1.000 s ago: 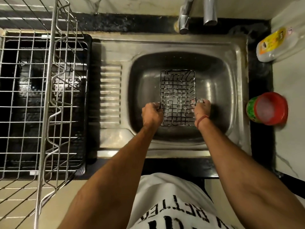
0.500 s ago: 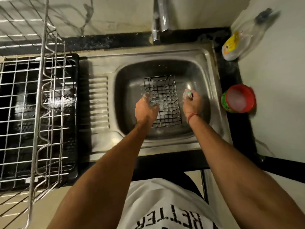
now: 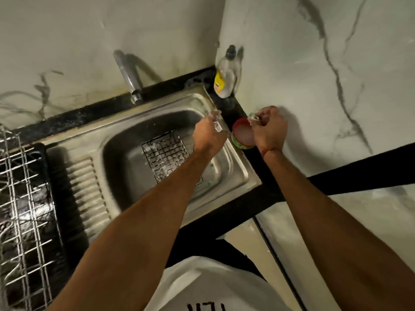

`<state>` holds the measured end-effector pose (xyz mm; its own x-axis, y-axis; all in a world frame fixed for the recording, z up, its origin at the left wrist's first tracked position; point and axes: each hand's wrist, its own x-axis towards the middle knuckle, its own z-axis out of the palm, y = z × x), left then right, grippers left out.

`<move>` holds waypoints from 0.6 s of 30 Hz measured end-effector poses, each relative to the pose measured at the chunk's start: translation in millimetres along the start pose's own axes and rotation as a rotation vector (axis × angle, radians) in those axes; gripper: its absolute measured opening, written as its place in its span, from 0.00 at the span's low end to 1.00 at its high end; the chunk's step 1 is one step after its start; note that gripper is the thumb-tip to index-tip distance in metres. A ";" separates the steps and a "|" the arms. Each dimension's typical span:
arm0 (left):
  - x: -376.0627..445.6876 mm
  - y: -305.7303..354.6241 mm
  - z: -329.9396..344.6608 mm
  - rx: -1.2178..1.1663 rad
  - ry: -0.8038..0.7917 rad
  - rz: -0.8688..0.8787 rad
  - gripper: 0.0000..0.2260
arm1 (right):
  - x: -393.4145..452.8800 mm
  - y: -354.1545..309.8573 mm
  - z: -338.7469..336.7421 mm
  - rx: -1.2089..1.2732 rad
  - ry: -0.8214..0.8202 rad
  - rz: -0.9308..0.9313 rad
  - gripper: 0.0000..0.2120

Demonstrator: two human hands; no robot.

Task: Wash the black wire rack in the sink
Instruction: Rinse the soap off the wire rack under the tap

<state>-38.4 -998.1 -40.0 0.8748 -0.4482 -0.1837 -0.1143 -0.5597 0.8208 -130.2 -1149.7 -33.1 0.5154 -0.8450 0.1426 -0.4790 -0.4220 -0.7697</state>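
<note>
At the right rim of the stainless steel sink (image 3: 233,173), the soapy black wire rack (image 3: 167,158) has been released into the basin, the left hand (image 3: 210,133) lifted with fingers loosely curled, and the right hand (image 3: 269,127), fingers clenched on a small sudsy scrubber (image 3: 253,117), carried to the red-rimmed round soap tub (image 3: 241,135) on the counter (image 3: 231,108), presumably for more soap.

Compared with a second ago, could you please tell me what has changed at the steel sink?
Both hands have let go of the black wire rack. The right hand, closed on a small scrubber, moved right to the round red-rimmed soap tub; the soapy left hand followed, empty, over the steel sink's right rim. The rack stayed in the basin, and the clear yellow-labelled bottle stayed in its corner.
</note>
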 end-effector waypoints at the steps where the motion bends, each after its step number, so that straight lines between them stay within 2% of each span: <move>1: -0.7 3.8 3.9 -0.007 -0.020 0.010 0.28 | 1.4 5.2 -4.8 -0.052 -0.022 0.004 0.09; 5: -2.6 3.0 15.8 -0.012 -0.039 0.043 0.29 | -0.4 24.8 -0.5 -0.291 -0.195 -0.024 0.06; 9: -6.0 -10.7 16.4 -0.007 -0.054 0.004 0.27 | -0.4 29.3 13.7 -0.533 -0.370 -0.099 0.12; 15: -9.6 -24.4 -5.5 -0.053 -0.051 -0.040 0.29 | 9.4 17.5 19.6 -0.670 -0.478 -0.182 0.14; 18: -8.3 -24.5 -19.9 -0.067 -0.022 -0.066 0.29 | 9.9 7.8 11.9 -0.697 -0.435 -0.208 0.16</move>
<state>-33.5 -966.8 -47.8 0.8687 -0.4278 -0.2498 -0.0248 -0.5412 0.8405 -120.4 -1157.4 -45.1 0.8003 -0.5868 -0.1231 -0.5995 -0.7811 -0.1744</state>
